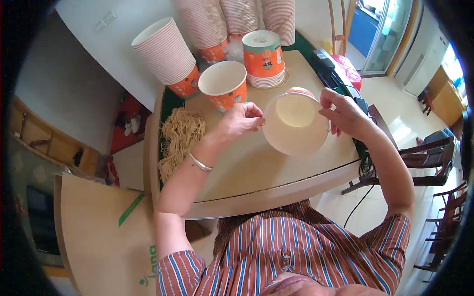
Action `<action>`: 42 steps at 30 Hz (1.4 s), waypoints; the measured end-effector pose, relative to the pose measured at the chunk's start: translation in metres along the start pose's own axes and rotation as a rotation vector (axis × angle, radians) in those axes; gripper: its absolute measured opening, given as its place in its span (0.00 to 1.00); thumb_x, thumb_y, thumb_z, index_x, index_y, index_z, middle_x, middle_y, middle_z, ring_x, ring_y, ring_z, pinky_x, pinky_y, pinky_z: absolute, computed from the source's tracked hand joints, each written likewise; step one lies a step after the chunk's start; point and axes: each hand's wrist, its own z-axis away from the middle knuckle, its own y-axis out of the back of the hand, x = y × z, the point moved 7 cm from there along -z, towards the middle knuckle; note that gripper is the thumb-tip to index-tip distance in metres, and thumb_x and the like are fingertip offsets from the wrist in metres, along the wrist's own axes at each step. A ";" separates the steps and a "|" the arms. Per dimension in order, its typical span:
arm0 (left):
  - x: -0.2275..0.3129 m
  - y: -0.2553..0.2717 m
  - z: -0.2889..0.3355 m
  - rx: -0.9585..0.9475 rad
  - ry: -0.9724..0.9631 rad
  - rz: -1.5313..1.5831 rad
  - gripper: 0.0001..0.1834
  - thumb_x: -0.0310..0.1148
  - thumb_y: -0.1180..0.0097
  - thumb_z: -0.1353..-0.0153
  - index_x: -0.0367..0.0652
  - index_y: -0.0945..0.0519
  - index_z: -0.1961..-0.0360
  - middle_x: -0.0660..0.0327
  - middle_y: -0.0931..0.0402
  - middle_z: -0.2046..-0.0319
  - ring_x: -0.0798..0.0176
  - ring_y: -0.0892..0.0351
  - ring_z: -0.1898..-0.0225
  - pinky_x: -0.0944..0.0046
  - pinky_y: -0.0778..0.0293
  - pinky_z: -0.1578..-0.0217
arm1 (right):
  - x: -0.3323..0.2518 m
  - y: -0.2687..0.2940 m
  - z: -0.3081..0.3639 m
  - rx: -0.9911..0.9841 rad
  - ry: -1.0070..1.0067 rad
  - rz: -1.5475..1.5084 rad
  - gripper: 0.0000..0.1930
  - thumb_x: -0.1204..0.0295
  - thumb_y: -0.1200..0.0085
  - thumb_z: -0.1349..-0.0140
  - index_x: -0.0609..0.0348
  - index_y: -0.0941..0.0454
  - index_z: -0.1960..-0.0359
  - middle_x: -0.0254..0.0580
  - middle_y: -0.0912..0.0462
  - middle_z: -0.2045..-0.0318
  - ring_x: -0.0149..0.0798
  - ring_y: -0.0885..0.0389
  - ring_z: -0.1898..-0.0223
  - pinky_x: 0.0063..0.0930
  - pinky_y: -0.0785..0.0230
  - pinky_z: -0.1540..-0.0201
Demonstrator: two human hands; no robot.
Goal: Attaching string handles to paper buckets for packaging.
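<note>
A large paper bucket is tilted so its pale open mouth faces me. Its orange printed side shows only as a sliver at the top. My left hand pinches at the left edge of the rim, thumb and fingertip together; whether a thin cord lies between them is too small to tell. On the opposite edge, my right hand is closed on the rim, some fingers behind it. Beside my left forearm lies a bundle of beige cords. Just beyond my left hand stands an upright orange paper bucket.
Upside-down nested buckets stand behind, with a leaning stack at left and tall wrapped stacks by the wall. Black devices with cables line the table's right edge. A cardboard box is at lower left, chairs at right.
</note>
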 end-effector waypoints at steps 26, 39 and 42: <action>0.122 0.149 -0.167 0.697 -0.506 -0.616 0.11 0.31 0.36 0.47 0.39 0.19 0.63 0.55 0.16 0.68 0.55 0.16 0.64 0.58 0.22 0.60 | -0.058 0.060 -0.166 0.719 0.749 0.713 0.14 0.76 0.53 0.38 0.50 0.30 0.50 0.41 0.27 0.50 0.52 0.22 0.51 0.40 0.26 0.53; 0.070 0.165 -0.184 0.651 -0.632 -0.724 0.10 0.25 0.39 0.45 0.37 0.22 0.61 0.50 0.18 0.65 0.49 0.17 0.62 0.55 0.23 0.61 | -0.007 0.016 -0.233 0.659 0.856 0.690 0.14 0.76 0.47 0.42 0.53 0.28 0.53 0.41 0.27 0.50 0.47 0.24 0.49 0.36 0.26 0.50; 0.061 0.166 -0.190 0.628 -0.609 -0.818 0.10 0.25 0.39 0.45 0.35 0.22 0.62 0.48 0.18 0.65 0.48 0.16 0.62 0.55 0.23 0.61 | -0.002 0.013 -0.239 0.665 0.880 0.726 0.14 0.75 0.47 0.43 0.53 0.28 0.54 0.41 0.27 0.51 0.46 0.24 0.50 0.37 0.26 0.51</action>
